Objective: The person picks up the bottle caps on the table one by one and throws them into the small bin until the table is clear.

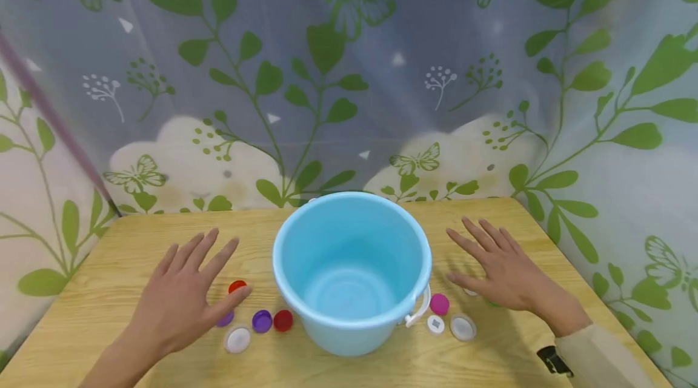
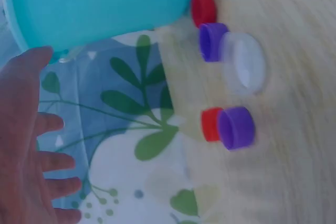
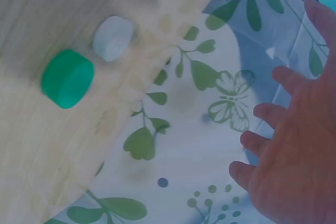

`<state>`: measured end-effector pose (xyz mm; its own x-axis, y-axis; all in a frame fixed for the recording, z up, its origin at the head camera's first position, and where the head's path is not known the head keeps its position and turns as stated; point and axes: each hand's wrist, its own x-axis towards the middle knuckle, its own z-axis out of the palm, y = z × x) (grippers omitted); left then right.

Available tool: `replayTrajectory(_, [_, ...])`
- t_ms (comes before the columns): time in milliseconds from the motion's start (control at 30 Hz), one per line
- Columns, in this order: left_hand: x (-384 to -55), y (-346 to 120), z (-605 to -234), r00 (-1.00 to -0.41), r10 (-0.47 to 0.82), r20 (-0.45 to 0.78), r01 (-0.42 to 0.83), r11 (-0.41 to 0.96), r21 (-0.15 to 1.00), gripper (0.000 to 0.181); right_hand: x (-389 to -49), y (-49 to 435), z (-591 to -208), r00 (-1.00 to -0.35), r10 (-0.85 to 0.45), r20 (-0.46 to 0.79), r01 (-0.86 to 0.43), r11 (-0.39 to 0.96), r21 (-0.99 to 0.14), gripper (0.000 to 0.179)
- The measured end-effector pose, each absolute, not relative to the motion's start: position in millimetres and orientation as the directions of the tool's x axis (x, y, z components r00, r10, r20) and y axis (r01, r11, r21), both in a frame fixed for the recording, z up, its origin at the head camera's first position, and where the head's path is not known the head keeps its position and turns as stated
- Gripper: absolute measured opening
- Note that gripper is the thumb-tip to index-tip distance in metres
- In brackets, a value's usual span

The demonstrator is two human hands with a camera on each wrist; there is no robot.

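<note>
A light blue bucket [image 1: 351,336] stands upright in the middle of the table, and nothing shows inside it. My left hand [image 1: 177,297] hovers to its left, fingers straight and spread, holding nothing. Around that hand lie bottle caps: a red cap [image 1: 283,320], a purple cap [image 1: 262,321], a white lid [image 1: 237,339], plus another red and another purple one partly hidden. On the bucket's right my right hand [image 1: 501,270] is also spread in the air with nothing in it. Near it are a pink cap [image 1: 439,304], a white cap [image 1: 435,324], a whitish lid [image 1: 463,327] and a green cap [image 3: 68,78].
The wooden table [image 1: 180,370] meets a hanging curtain [image 1: 349,103] printed with leaves and butterflies at its back and sides. The bucket's white handle [image 1: 420,309] hangs down on the right side. A dark band [image 1: 554,361] sits at the right sleeve's cuff.
</note>
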<state>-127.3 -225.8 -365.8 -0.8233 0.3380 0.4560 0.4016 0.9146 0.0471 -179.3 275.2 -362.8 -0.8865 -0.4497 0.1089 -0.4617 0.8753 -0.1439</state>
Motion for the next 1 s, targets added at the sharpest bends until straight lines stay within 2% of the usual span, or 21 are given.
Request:
replayTrajectory(100, [-125.7, -219.9, -355.0, -0.842, 0.306, 0.444, 0.395, 0.911, 0.122, 0.076, -179.2, 273.1, -357.6, -0.881, -0.458, 0.118, -0.471, 0.87, -0.143, 0.075])
replayTrajectory(433, [-128.1, -199.4, -334.7, -0.809, 0.307, 0.502, 0.455, 0.867, 0.204, 0.066, -181.9, 262.5, -340.9, -0.835, -0.513, 0.199, -0.535, 0.842, -0.072, 0.074])
replayTrajectory(533, [-128.9, -194.4, -331.6, -0.824, 0.281, 0.492, 0.449, 0.854, 0.264, 0.064, -183.5, 259.7, -335.2, -0.822, -0.526, 0.219, -0.548, 0.835, -0.053, 0.073])
replayTrajectory(667, [-130.8, -186.2, -326.0, -0.882, 0.235, 0.408, 0.41, 0.809, 0.421, 0.062, -185.8, 256.1, -327.8, -0.8, -0.547, 0.246, -0.572, 0.819, -0.038, 0.073])
replayTrajectory(833, [-135.4, -175.3, -317.1, -0.946, 0.208, 0.247, 0.322, 0.675, 0.664, 0.064, -186.3, 251.7, -319.6, -0.792, -0.56, 0.244, -0.584, 0.811, -0.035, 0.073])
replayTrajectory(1000, [-142.6, -167.7, -308.8, -0.967, 0.224, 0.122, 0.234, 0.588, 0.775, 0.069, -185.4, 250.6, -319.1, -0.787, -0.565, 0.248, -0.592, 0.805, -0.043, 0.073])
